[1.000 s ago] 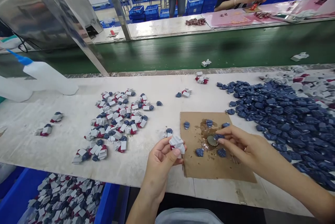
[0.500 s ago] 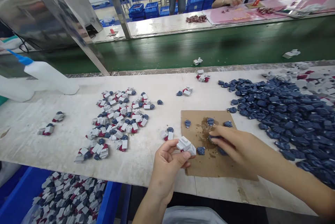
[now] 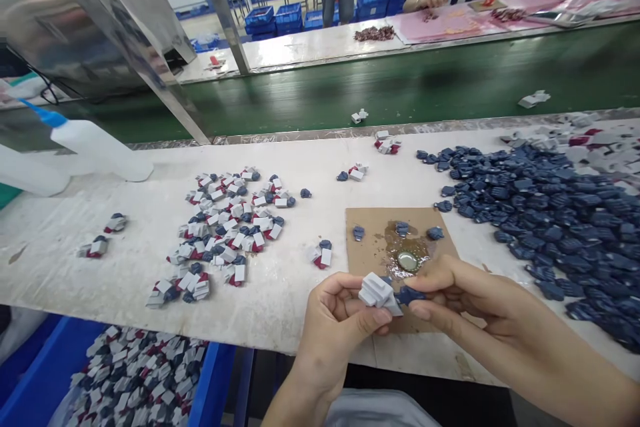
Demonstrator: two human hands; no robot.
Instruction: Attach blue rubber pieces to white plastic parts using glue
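My left hand (image 3: 333, 327) is closed on a light grey blocky plastic part (image 3: 377, 292), held above the near edge of a brown cardboard sheet (image 3: 370, 257). Between the thumb and fingers of my right hand (image 3: 465, 307) is a dark blue plastic piece (image 3: 409, 294), brought up against the grey part's right side; whether the two are joined I cannot tell. On the cardboard, a small round cap (image 3: 408, 260) sits in a wet, shiny patch. Several more dark blue pieces (image 3: 402, 229) lie around it.
A large heap of dark blue pieces (image 3: 545, 207) spreads at the right, with grey parts (image 3: 600, 147) behind. Grey, red and blue assemblies (image 3: 230, 214) cover the left middle. A blue bin (image 3: 213, 374) of assemblies stands below. White bottles (image 3: 100, 147) lean left; a green conveyor (image 3: 300, 100) runs behind.
My right hand has lifted a dark blue piece off the wet patch and brought it to the grey part, uncovering the round cap. My left hand has shifted right. Grey parts on the conveyor moved left.
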